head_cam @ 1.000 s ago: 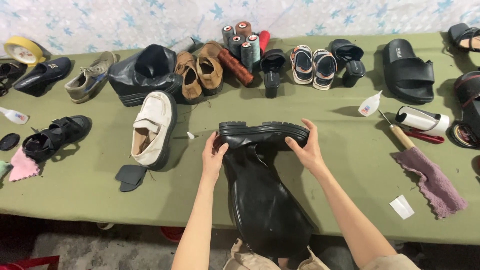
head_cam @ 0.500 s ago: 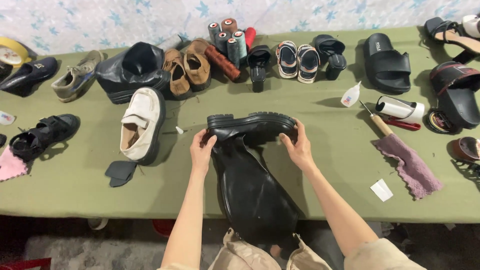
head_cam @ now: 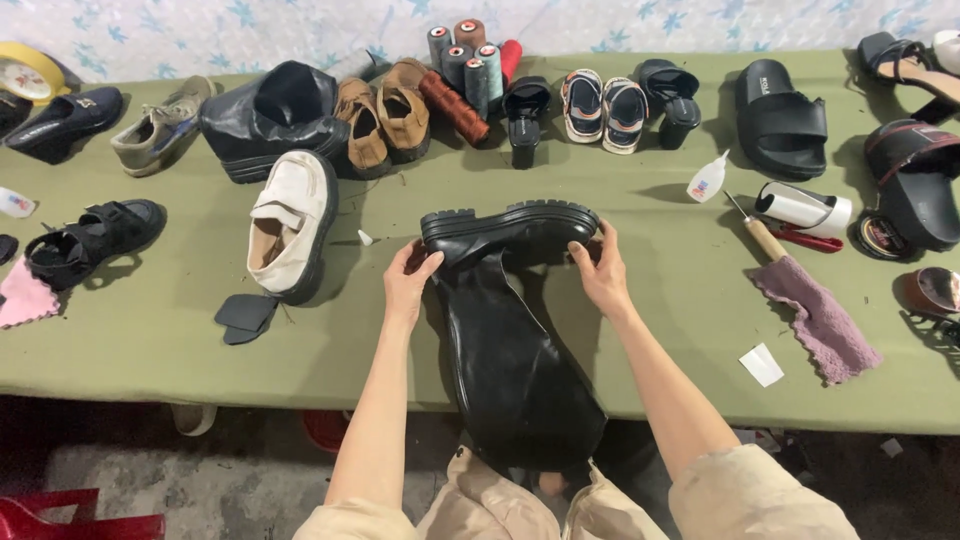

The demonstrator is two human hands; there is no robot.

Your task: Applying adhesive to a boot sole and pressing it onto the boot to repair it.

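Note:
A tall black leather boot (head_cam: 515,350) lies on the green table (head_cam: 150,330) with its chunky sole (head_cam: 510,222) facing away from me and its shaft hanging over the near edge toward my lap. My left hand (head_cam: 408,280) grips the heel end of the sole at the left. At the toe end on the right, my right hand (head_cam: 600,272) holds the sole. Both hands press against the boot's foot part.
A white loafer (head_cam: 292,225) and a black insole piece (head_cam: 245,318) lie left of the boot. Many shoes, sandals and thread spools (head_cam: 470,60) line the far edge. To the right are a glue bottle (head_cam: 706,180), an awl (head_cam: 760,232) and a purple cloth (head_cam: 820,320).
The view has shifted a little from frame to frame. My hands have stayed on the two ends of the boot's sole, and the boot lies much as before.

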